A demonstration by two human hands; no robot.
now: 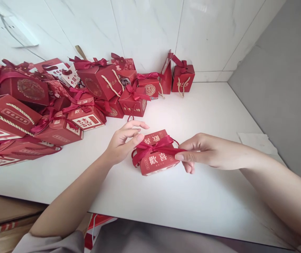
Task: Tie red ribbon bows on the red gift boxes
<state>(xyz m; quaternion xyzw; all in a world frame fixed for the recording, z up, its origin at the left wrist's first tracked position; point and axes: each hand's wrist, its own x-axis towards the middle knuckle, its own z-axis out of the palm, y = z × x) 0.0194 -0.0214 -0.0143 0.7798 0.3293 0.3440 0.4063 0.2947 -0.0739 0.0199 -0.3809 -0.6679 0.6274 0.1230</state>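
A red gift box [159, 162] with white Chinese characters stands on the white table in front of me. Across its top lies a dark red ribbon [154, 147] tied in a bow. My right hand [199, 153] pinches the ribbon's right end between thumb and fingers, at the box's right side. To the left of the box, my left hand [126, 142] hovers with its fingers apart, near the left part of the bow. Nothing shows between those fingers. A cord handle hangs at the box's left side, partly behind the ribbon.
Many similar red boxes with bows [85, 114] are piled along the left and back of the white table [140, 196]. A tiled wall [145, 28] rises behind, a grey wall [285, 70] at right. Cardboard boxes [5, 211] stand below the front edge.
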